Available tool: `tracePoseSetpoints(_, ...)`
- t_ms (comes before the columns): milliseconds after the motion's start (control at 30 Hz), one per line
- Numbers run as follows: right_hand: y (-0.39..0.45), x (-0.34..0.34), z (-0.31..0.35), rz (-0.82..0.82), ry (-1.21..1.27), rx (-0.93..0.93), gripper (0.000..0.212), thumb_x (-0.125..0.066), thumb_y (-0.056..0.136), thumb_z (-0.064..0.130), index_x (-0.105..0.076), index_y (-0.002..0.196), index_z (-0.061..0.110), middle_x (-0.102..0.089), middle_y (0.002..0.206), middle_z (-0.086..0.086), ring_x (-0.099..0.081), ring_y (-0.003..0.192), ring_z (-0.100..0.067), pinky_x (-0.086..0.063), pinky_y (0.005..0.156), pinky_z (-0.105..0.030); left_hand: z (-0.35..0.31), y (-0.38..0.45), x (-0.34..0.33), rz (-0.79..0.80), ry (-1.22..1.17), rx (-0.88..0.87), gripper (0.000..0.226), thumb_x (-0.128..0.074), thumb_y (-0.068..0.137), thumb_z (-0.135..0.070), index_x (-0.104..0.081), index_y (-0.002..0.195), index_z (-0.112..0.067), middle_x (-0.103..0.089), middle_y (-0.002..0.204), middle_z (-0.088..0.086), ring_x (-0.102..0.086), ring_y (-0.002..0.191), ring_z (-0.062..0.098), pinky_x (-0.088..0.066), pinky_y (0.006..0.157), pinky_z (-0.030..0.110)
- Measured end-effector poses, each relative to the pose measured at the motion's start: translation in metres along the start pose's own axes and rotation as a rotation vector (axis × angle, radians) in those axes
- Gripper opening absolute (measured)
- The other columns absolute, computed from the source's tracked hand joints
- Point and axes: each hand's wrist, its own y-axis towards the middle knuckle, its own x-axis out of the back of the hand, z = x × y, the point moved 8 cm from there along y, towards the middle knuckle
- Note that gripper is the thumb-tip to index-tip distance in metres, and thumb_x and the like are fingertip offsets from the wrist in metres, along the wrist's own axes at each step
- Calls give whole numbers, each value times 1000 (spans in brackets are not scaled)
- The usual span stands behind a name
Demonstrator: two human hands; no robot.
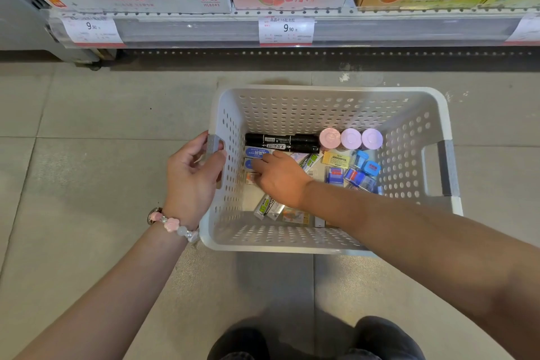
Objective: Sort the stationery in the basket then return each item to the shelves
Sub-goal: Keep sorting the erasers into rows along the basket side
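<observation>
The white perforated basket (330,102) sits on the floor at frame centre, stationery along its bottom. The left grip (194,172) grasps the basket's left handle (214,145). The right grip (280,177) reaches inside, fingers extended and released, touching a blue-labelled box (257,152) beneath two black markers (282,139).

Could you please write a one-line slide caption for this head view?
Left hand grips the white perforated plastic basket while right hand reaches among boxed stationery beside black markers.

left hand (191,177) grips basket (330,92) handle | right hand (282,177) touches blue-labelled box (257,152)
</observation>
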Motion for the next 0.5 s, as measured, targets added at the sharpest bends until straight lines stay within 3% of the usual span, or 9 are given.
tracePoseSetpoints(100,4,-4,-4,13,82,-7,26,-90,41,15,-64,47,16,-60,61,-1,-56,48,-20,-44,49,-22,0,1,2,-8,13,-8,20,-57,89,0,-66,106,-6,-69,75,-18,-65,74,8,-55,64,32)
tracePoseSetpoints(167,0,4,-10,-40,188,22,21,-88,53,18,-67,51,15,-58,60,-2,-57,45,-21,-44,44,-21,-1,1,2,-9,20,-17,22,-57,89,0,-65,109,-5,-69,78,-16,-65,76,9,-56,63,31)
tracePoseSetpoints(267,-20,18,-25,-85,367,-39,21,-57,80,17,-64,61,12,-58,66,-4,-57,50,-21,-48,43,-24,-1,0,1,8,16,-11,21,-56,90,-1,-66,108,-6,-68,81,-14,-65,76,11,-54,59,29)
tracePoseSetpoints(300,-30,17,-31,-26,401,-104,25,-50,85,19,-63,64,11,-58,69,-4,-58,55,-22,-52,48,-29,-1,0,1,13,13,-3,22,-56,90,-1,-66,109,-6,-69,81,-15,-65,76,11,-54,59,29)
tracePoseSetpoints(367,-53,2,-35,244,378,-181,28,-47,89,27,-64,75,9,-63,77,-6,-63,69,-25,-55,61,-35,-1,0,1,21,13,-1,22,-55,90,0,-67,107,-8,-69,80,-15,-66,76,12,-54,61,34)
tracePoseSetpoints(433,-72,-13,-33,461,325,-214,28,-50,89,33,-66,90,10,-65,91,-7,-64,86,-26,-54,68,-34,-2,0,0,26,16,-5,22,-55,89,1,-68,98,-14,-69,77,-17,-64,74,14,-52,63,37)
tracePoseSetpoints(500,-77,-24,-24,537,325,-202,25,-55,87,31,-65,98,10,-62,105,-8,-61,96,-27,-48,69,-31,-2,0,0,23,14,-4,25,-55,89,2,-67,94,-19,-69,76,-17,-63,71,13,-51,63,39)
